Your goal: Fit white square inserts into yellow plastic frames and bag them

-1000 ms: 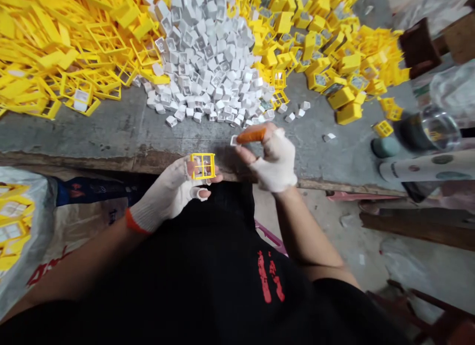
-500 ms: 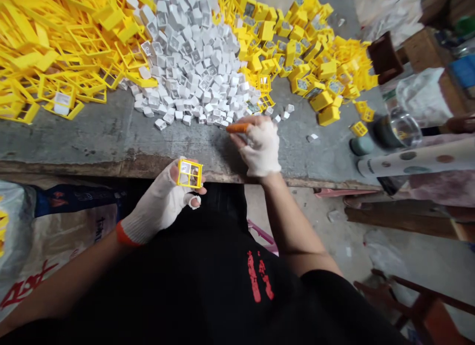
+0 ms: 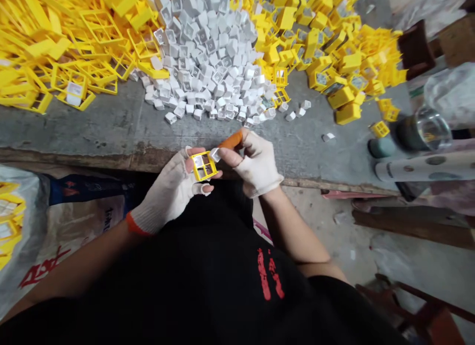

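My left hand (image 3: 172,184), in a white fingerless glove, is closed on a small yellow plastic frame (image 3: 204,171) split into square openings. A white piece fills its upper left opening. Between thumb and index finger, my right hand (image 3: 260,162) pinches a small white plastic cap (image 3: 215,155) right at the frame's upper right corner; I cannot tell whether it is inside the opening. That hand wears a white glove, with an orange cover on the index finger. Just beyond the hands lies a heap of white caps (image 3: 211,82) on the grey table (image 3: 111,127).
Yellow frames (image 3: 85,48) are piled at the left, yellow block-shaped parts (image 3: 315,63) at the right. A clear cup (image 3: 432,129) and a white patterned cylinder (image 3: 419,164) stand at the right. A bag (image 3: 15,221) with yellow parts is at lower left.
My right hand has come back from the edge of the white heap to the frame, now with a white cap in its fingers. The camera view has shifted slightly.
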A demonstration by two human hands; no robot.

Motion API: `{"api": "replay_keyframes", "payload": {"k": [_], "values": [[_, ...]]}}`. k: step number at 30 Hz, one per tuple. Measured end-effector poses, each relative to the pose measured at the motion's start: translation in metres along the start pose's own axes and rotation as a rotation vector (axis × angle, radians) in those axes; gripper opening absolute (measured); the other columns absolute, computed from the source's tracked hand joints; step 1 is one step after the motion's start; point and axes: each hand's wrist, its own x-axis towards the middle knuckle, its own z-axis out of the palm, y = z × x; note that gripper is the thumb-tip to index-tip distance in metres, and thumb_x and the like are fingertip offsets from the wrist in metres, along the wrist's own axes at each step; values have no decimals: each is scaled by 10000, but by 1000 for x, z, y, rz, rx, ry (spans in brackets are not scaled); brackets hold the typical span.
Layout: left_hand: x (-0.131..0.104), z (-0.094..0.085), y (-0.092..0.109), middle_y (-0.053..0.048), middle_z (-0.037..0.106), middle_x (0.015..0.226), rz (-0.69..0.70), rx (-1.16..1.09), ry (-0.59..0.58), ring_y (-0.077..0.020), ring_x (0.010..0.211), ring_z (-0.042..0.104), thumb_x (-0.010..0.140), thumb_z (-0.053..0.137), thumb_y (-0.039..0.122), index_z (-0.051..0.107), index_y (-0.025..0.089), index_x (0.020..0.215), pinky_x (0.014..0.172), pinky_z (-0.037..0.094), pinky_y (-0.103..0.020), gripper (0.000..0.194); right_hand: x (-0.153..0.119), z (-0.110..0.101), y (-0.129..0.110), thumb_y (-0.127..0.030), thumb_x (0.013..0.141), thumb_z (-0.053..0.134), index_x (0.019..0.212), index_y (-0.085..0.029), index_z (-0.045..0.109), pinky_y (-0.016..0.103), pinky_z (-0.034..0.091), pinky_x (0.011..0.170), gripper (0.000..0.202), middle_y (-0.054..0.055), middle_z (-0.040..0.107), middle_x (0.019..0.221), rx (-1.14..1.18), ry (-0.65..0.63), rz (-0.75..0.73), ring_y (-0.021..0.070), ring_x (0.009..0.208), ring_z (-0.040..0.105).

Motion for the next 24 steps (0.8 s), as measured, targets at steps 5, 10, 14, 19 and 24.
{"api": "replay_keyframes", "payload": {"k": [5, 10, 14, 19, 24], "values": [[-3, 2, -4, -65, 830, 1229, 51, 40, 11, -254, 1055, 782, 773, 1099, 468, 821, 266, 1119, 736, 674, -301, 488, -16, 26, 1, -820, 888, 858, 807, -268, 644, 360, 542, 740, 598, -22, 624, 805, 88, 104, 65, 185, 789, 619], [-11, 1, -5, -41, 846, 1105, 93, 105, 20, -249, 940, 789, 742, 1109, 402, 860, 286, 1003, 708, 691, -334, 379, -26, 34, 6, -836, 706, 977, 974, -307, 592, 345, 592, 671, 708, -70, 648, 783, 391, -12, 289, 177, 697, 650], [-14, 2, -5, -13, 843, 1083, 157, 135, 24, -290, 1063, 828, 696, 1120, 344, 854, 306, 989, 802, 729, -363, 397, -34, 38, 3, -830, 747, 970, 1002, -310, 580, 337, 591, 645, 699, -72, 661, 761, 534, -119, 331, 181, 679, 668], [-8, 9, -1, -44, 859, 1062, 101, 68, -4, -279, 888, 839, 746, 1099, 529, 820, 276, 1068, 648, 666, -328, 496, -10, -7, 22, -661, 997, 814, 1069, -291, 724, 432, 633, 802, 387, 17, 753, 919, 43, 2, 81, 236, 840, 719], [-2, 12, 3, -67, 852, 1067, 53, 50, 70, -262, 849, 835, 738, 1097, 565, 755, 241, 1098, 655, 632, -313, 593, 53, -65, 55, -266, 1031, 763, 1149, -263, 819, 634, 486, 1164, 130, 138, 818, 1302, -946, 130, -12, 383, 1306, 686]]}}
